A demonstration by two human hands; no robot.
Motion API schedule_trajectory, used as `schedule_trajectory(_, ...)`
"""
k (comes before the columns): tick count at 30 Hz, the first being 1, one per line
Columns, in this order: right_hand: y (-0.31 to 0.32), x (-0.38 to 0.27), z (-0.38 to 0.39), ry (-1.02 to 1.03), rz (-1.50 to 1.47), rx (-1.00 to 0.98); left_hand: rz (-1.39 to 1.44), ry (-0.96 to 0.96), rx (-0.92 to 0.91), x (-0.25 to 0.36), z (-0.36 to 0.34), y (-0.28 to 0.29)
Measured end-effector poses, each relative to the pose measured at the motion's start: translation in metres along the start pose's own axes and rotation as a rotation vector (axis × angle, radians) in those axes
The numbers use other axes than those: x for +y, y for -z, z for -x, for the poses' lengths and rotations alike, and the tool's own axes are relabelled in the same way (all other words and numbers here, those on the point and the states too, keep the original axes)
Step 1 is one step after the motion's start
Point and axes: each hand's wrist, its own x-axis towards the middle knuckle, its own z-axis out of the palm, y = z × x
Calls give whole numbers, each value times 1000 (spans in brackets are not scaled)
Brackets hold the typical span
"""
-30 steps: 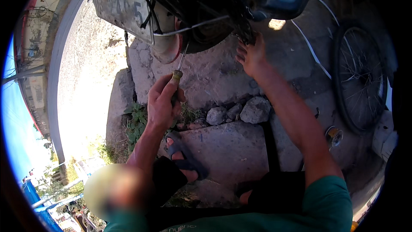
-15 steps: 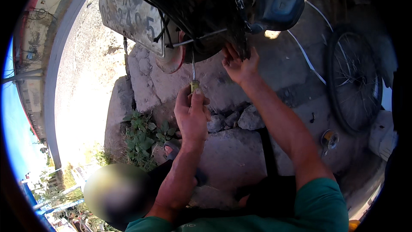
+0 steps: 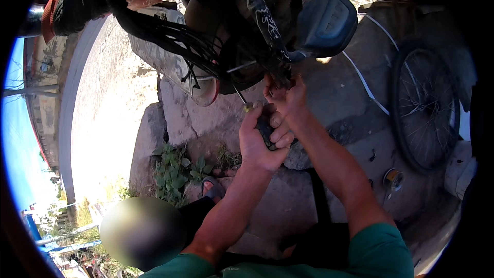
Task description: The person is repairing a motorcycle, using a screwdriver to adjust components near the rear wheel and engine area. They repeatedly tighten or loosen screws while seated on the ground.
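Screwdriver (image 3: 253,116), gripped in the left hand's (image 3: 262,141) closed fist, had risen from the stones until its tip met the motorbike's (image 3: 267,25) underside, where the right hand (image 3: 286,99) pinched a part.

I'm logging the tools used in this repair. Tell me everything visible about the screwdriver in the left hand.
The screwdriver with the dark handle and yellowish collar is held in the left hand, whose fingers wrap the handle so most of it is hidden. A thin bare metal shaft runs up and to the left from the collar, tilted, toward the underside of the motorcycle with tangled black cables. The tip is lost in the dark parts there. The right hand works just beside it, close to the handle's upper end.
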Motion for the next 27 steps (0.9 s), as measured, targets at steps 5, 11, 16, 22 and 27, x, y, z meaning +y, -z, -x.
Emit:
schedule_trajectory(5, 8, 1, 3, -31, 142, -185, -70, -234, -17, -44, -49, -50)
schedule_trajectory(11, 18, -27, 9, 52, 423, -200, -461, -235, 70, -65, -101, 0)
schedule_trajectory(16, -12, -28, 5, -98, 348, 74, -526, -44, 61, -8, -43, 43)
schedule_trajectory(22, -4, -26, 1, -116, 144, 47, -698, -448, 225, 13, -1, 69)
schedule_trajectory(27, -14, -23, 1, -95, 153, 158, -793, -457, 240, 20, 13, 89)
